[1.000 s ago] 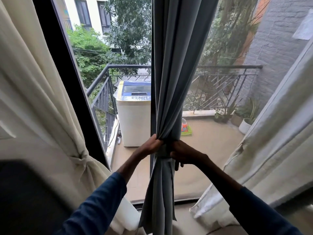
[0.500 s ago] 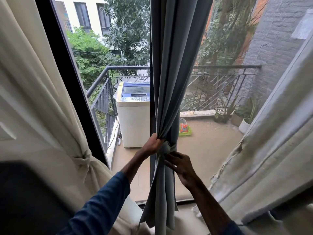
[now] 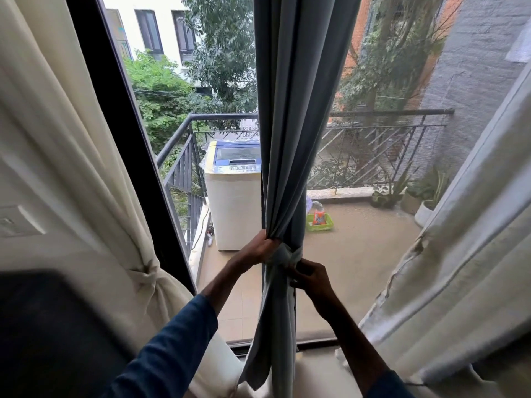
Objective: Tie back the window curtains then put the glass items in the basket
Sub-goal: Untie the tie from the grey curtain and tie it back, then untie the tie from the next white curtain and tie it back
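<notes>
The grey curtain (image 3: 290, 139) hung gathered at the middle of the window, cinched by a band (image 3: 287, 255) of the same cloth wrapped around it. The left hand (image 3: 255, 249) gripped the bunched folds on the curtain's left side, touching the band. The right hand (image 3: 310, 275), on the curtain's right side, pinched the band's lower edge with curled fingers. Left of the grey curtain a cream curtain (image 3: 71, 168) was knotted back; right of it slanted a white curtain (image 3: 474, 239); behind it stood a washing machine (image 3: 232, 202).

The grey curtain (image 3: 290, 139) hangs at the middle of the window (image 3: 126, 139), cinched by a pale band (image 3: 287, 255) I hold. The cream curtain (image 3: 71, 168) at the window's left edge is knotted.
</notes>
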{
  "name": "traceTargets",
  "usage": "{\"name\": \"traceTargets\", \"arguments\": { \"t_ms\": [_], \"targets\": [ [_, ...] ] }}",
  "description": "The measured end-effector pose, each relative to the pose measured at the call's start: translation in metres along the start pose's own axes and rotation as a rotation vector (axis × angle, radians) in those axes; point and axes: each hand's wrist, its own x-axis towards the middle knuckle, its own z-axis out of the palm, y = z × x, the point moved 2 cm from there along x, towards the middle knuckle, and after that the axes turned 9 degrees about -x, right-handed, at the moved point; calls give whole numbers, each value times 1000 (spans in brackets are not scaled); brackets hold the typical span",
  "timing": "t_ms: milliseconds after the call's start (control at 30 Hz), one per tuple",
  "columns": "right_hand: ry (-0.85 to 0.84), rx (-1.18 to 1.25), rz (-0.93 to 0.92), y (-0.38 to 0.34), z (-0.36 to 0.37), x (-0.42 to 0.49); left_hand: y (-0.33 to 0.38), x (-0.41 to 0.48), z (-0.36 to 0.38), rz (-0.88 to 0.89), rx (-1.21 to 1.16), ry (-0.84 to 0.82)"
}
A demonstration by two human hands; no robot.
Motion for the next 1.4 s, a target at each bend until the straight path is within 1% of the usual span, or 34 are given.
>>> {"name": "traceTargets", "arguments": {
  "t_ms": [33,100,167,233,300,400,467,567,667,733,833,867,933,1000,1067,1100,1167,1233,1300,1400],
  "targets": [
    [7,-69,-36,1,-4,1,0,-1,0,7,4,0],
    [-22,-128,-69,4,-9,3,-3,0,-1,-6,20,8],
    [-73,-128,-56,4,-13,3,-8,0,-3,-18,34,33],
    [-79,-110,-41,7,-17,4,-13,1,-5,-1,63,42],
    [-46,-122,-19,15,-18,3,-20,3,-7,10,122,73],
    [31,-208,6,39,-12,0,-27,6,-9,-40,218,127],
    [70,-230,19,51,-9,-4,-27,6,-9,-51,269,124],
    [98,-235,22,50,-8,1,-14,-3,-2,-55,335,132],
    [91,-188,27,43,-10,4,-9,-13,3,-66,533,195],
    [114,-135,45,37,-11,3,-12,-17,3,-19,685,236],
    [171,-22,91,32,-13,-1,-20,-22,5,4,959,199],
    [187,5,99,32,-15,-2,-21,-25,8,-30,1032,180],
    [199,41,109,34,-19,-5,-24,-30,13,-157,1090,153],
    [213,54,118,39,-25,-9,-35,-32,18,-277,1081,76],
    [229,43,140,44,-31,-13,-49,-31,27,-342,1033,-43],
    [233,38,154,46,-34,-15,-54,-30,32,-375,957,-87],
    [251,43,177,50,-41,-19,-58,-29,51,-434,730,-197],
    [281,53,189,52,-50,-24,-62,-25,73,-415,635,-307],
    [312,58,195,52,-61,-29,-67,-18,92,-348,636,-379],
    [378,36,202,46,-84,-39,-70,-4,125,-257,602,-442]
  ]
}}
